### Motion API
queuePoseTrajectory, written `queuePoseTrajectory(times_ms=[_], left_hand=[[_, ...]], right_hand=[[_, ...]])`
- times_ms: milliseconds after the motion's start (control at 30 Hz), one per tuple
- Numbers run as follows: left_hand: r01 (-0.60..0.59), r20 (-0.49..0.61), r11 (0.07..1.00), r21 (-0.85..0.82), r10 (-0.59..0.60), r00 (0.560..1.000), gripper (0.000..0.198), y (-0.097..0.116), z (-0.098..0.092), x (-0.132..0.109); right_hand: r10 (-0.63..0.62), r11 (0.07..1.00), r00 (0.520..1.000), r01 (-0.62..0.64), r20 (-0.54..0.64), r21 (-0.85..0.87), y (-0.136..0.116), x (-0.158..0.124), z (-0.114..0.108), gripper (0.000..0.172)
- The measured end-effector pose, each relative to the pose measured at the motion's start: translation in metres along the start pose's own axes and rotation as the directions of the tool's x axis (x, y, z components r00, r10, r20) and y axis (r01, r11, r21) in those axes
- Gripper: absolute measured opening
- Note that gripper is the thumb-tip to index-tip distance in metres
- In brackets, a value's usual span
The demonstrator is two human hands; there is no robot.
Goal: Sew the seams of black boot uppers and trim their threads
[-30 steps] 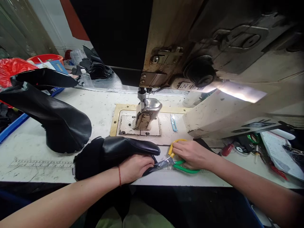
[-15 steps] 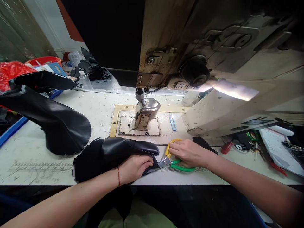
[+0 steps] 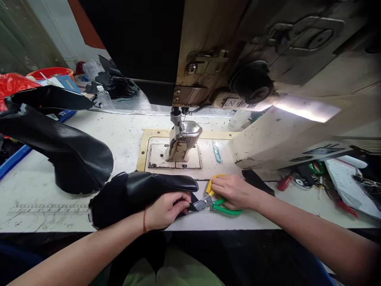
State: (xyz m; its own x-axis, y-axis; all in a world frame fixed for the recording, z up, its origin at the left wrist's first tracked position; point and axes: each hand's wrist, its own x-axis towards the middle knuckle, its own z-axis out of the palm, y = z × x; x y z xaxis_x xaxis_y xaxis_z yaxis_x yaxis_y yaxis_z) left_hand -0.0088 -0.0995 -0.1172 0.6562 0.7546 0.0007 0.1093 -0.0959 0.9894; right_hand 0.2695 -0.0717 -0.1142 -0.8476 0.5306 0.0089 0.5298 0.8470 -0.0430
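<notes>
My left hand (image 3: pixel 168 209) is closed on the edge of a black leather boot upper (image 3: pixel 143 186), which lies along the front of the sewing table. In my right hand (image 3: pixel 230 192) are scissors (image 3: pixel 205 201) with one yellow and one green handle. Their blades point left, at the black material beside my left fingertips; the blade tips are partly hidden by it. The scissor handles stand apart. Left of the piece, a second black boot upper (image 3: pixel 80 155) rests on the table.
A post-bed sewing machine (image 3: pixel 184 141) rises behind my hands. Small blue thread snips (image 3: pixel 217 151) lie right of its post. A black scrap (image 3: pixel 258 182), a red-handled tool (image 3: pixel 285 183) and papers (image 3: pixel 351 184) lie to the right. A clear bottle (image 3: pixel 104 97) stands back left.
My left fingers have shifted slightly along the edge and the thumb sits a little differently. The scissors have moved slightly left against the material. The camera view has shifted a little.
</notes>
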Motion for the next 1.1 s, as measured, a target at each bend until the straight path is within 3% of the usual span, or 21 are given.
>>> queuePoseTrajectory(times_ms=[300,467,533,600,667,733,800,867,967,1100], left_hand=[[-0.056,-0.013,0.993,-0.102,0.055,0.998,0.023,-0.004,0.0,-0.003],[-0.063,-0.048,0.983,-0.171,0.055,0.997,0.029,-0.003,0.0,-0.005],[-0.066,-0.046,0.986,-0.153,0.06,0.997,0.028,0.0,0.0,-0.006],[-0.093,-0.069,0.993,-0.068,0.089,0.994,0.028,0.004,0.001,-0.009],[-0.157,-0.127,0.978,0.134,0.174,0.976,0.026,0.009,0.002,-0.017],[-0.24,-0.11,0.879,0.412,0.309,0.945,0.021,0.013,0.002,-0.032],[-0.248,-0.043,0.71,0.659,0.365,0.93,0.022,0.013,0.0,-0.049],[-0.17,-0.013,0.583,0.795,0.296,0.955,0.026,0.011,-0.004,-0.063],[0.051,-0.086,0.566,0.823,0.035,0.996,0.025,0.009,-0.01,-0.068],[0.318,-0.195,0.598,0.736,-0.262,0.945,0.025,0.017,-0.011,-0.055]], right_hand=[[-0.057,0.994,0.998,0.059,0.019,-0.093,-0.003,0.016,-0.005,0.013],[-0.197,0.969,0.98,0.196,0.013,-0.149,0.002,0.025,-0.014,0.004],[-0.232,0.96,0.973,0.232,0.022,-0.155,0.005,0.03,-0.014,0.008],[-0.232,0.961,0.972,0.235,0.037,-0.144,0.007,0.034,-0.012,0.009],[-0.22,0.966,0.974,0.224,0.048,-0.132,0.008,0.037,-0.009,0.01],[-0.204,0.971,0.977,0.209,0.059,-0.119,0.009,0.038,-0.007,0.011],[-0.198,0.973,0.977,0.205,0.072,-0.104,0.009,0.038,-0.007,0.01],[-0.199,0.974,0.976,0.207,0.085,-0.089,0.01,0.038,-0.006,0.007],[-0.187,0.978,0.978,0.194,0.091,-0.074,0.01,0.038,-0.006,0.005],[-0.146,0.986,0.985,0.152,0.089,-0.061,0.006,0.037,-0.008,0.006]])
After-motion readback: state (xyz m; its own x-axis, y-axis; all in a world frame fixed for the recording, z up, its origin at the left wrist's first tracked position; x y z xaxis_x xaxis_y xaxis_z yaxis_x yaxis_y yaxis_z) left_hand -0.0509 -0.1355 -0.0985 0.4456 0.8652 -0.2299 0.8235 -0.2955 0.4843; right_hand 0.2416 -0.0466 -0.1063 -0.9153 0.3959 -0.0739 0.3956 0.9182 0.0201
